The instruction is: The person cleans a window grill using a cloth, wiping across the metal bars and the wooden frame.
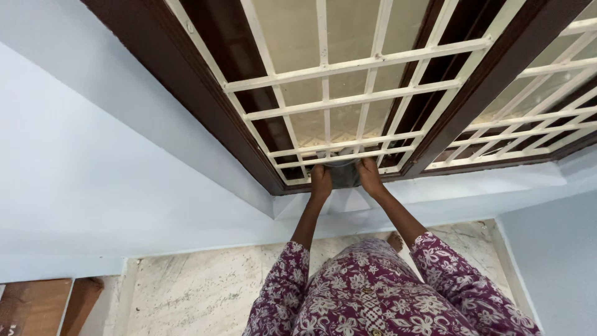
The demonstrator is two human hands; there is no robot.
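Observation:
Both my arms reach forward to the bottom of a window with a white metal grille [348,99] set in a dark brown wooden frame [205,93]. My left hand [321,182] and my right hand [370,175] each grip a side of a grey cloth [344,173], which is pressed against the lowest bars of the grille at the sill. Part of the cloth pokes up behind the bottom bar. My sleeves are purple with a white flower print.
Pale blue walls [93,162] surround the window, with a sloping white sill [472,186] below it. A marbled stone floor [199,286] lies beneath me. A brown wooden piece [37,305] sits at the lower left. A second grille panel [541,106] is to the right.

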